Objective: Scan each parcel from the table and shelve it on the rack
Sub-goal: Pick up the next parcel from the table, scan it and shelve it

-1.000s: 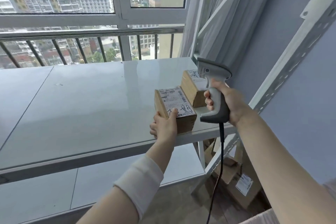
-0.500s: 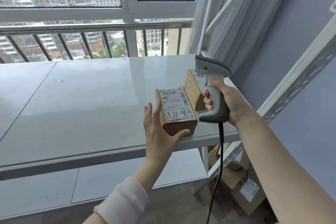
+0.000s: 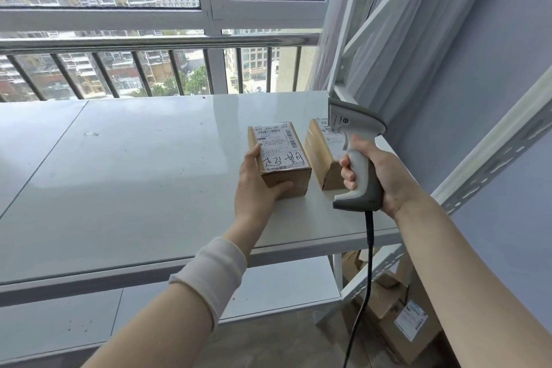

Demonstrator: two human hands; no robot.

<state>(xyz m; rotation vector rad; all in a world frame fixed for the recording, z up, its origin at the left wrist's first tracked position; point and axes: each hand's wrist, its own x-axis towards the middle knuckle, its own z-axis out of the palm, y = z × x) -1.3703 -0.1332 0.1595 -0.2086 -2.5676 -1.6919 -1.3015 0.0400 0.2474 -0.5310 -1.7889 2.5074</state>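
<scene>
Here we are at the rack: a small brown cardboard parcel with a white printed label [image 3: 280, 155] sits label-up on the white glossy shelf [image 3: 134, 173], and the left hand [image 3: 257, 188] grips it, thumb up the left side, fingers curled round the near face. Whether its full weight is down yet, I can't tell. Just beside it, to the right and not quite touching, lies a second brown cardboard parcel [image 3: 321, 158], apparently already shelved. The right hand [image 3: 385, 176] is wrapped tight round the handle of the grey-and-white pistol-grip barcode scanner [image 3: 355, 158], nose aimed away over that second parcel, black cable [image 3: 363, 293] hanging down. A white slotted metal upright [image 3: 493, 152] frames the shelf on the right. So by my reading that's one parcel placed and another being settled; all that's left here is letting go. More cardboard boxes [image 3: 397, 317] lie on the floor below, and no tabletop is in view, so how many remain is anyone's guess.
</scene>
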